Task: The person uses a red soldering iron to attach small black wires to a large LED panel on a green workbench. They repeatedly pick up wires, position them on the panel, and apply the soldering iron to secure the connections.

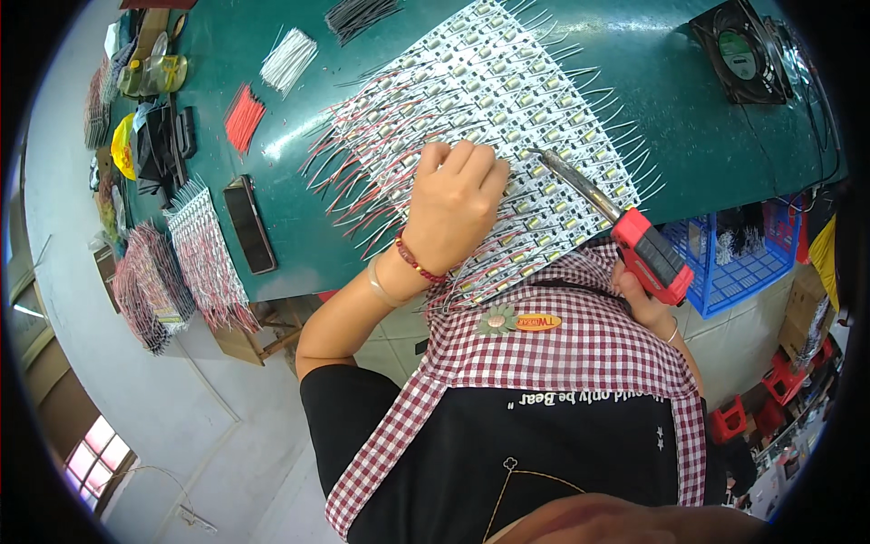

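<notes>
- LED strips (507, 118), white and lined up side by side in a big sheet, lie on the green bench (671, 109) across the centre and upper middle of the frame, running to the near edge.
- Red and white wires (362, 154) stick out from the strips' left ends; thin bare leads fan out on the right.
- Left hand (453, 204) rests knuckles up on the strips at centre frame, fingers curled down and pressed onto them; whether its grip pinches anything underneath, I cannot tell.
- A red bead bracelet (417, 263) and a pale band sit on that wrist.
- Right hand (648, 304) is at right of centre, just off the bench edge, its grip closed round the red handle of a soldering iron (625, 231).
- The iron's metal tip points to the upper left and touches the strips just right of the left hand's fingers.
- A black phone (249, 224) lies at left of the frame, well apart from the hands.
- Bundles of red wire (243, 118), white wire (288, 62) and black wire (361, 16) lie in the upper left.
- A black fan (739, 41) sits in the upper right corner.
- A blue basket (725, 263) stands below the bench edge at right.
- More wired strips (204, 249) are stacked at the far left.
</notes>
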Tool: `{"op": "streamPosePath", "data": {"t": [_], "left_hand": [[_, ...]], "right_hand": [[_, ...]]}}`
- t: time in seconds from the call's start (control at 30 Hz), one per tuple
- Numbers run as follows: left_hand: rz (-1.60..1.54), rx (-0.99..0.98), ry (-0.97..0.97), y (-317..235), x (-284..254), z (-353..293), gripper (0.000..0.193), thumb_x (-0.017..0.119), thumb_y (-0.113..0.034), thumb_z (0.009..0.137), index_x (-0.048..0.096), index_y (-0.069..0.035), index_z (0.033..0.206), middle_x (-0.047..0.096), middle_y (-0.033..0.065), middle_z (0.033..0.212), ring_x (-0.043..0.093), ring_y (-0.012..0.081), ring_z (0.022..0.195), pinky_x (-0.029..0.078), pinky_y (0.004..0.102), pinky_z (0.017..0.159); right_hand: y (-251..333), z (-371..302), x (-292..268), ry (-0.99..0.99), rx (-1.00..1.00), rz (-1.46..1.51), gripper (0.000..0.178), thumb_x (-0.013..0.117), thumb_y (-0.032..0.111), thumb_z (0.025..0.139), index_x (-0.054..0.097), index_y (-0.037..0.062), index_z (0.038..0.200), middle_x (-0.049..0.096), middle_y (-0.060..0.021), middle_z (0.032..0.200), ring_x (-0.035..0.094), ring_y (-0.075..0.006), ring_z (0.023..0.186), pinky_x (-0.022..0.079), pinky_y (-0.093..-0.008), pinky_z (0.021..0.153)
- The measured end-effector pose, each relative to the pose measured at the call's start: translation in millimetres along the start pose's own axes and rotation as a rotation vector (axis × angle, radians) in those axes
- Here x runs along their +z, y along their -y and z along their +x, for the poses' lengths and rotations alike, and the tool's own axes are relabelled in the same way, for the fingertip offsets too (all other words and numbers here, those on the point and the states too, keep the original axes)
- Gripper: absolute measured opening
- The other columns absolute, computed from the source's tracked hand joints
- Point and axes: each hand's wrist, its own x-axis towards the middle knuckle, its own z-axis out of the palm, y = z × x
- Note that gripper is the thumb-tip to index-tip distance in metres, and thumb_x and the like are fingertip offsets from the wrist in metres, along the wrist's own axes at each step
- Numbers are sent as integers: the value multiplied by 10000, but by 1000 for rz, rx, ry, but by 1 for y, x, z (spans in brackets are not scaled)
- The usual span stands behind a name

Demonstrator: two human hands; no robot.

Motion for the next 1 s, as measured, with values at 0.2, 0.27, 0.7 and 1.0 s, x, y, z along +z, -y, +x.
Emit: {"op": "streamPosePath", "data": {"t": [0.2,0.27,0.7,1.0], "left_hand": [[-156,-115,-114,-9,-12,-6,211,685,42,708,663,-61,890,498,51,751,501,231,690,384,362,628],[-219,-151,-83,-15,-1,-13,206,687,35,718,656,-57,900,497,58,753,499,238,688,387,366,627],[-117,-166,-145,-23,9,-18,176,677,21,733,624,-64,878,515,52,784,502,234,711,394,357,644],[-193,-92,-121,-16,23,-21,271,644,70,676,660,-53,917,442,50,724,462,221,682,395,344,614]], "right_hand": [[6,-4,-3,8,106,144,195,672,71,804,654,-22,974,663,-107,792,652,-213,673,508,-313,624],[4,-6,-5,27,87,120,182,670,74,811,654,-18,967,663,-100,790,649,-199,671,504,-312,615],[7,-3,-7,131,135,262,136,637,111,880,640,0,959,628,-46,784,601,-139,704,483,-291,638],[-14,-16,-6,70,49,-7,132,674,81,824,661,1,928,655,-81,812,640,-195,706,489,-305,630]]}}
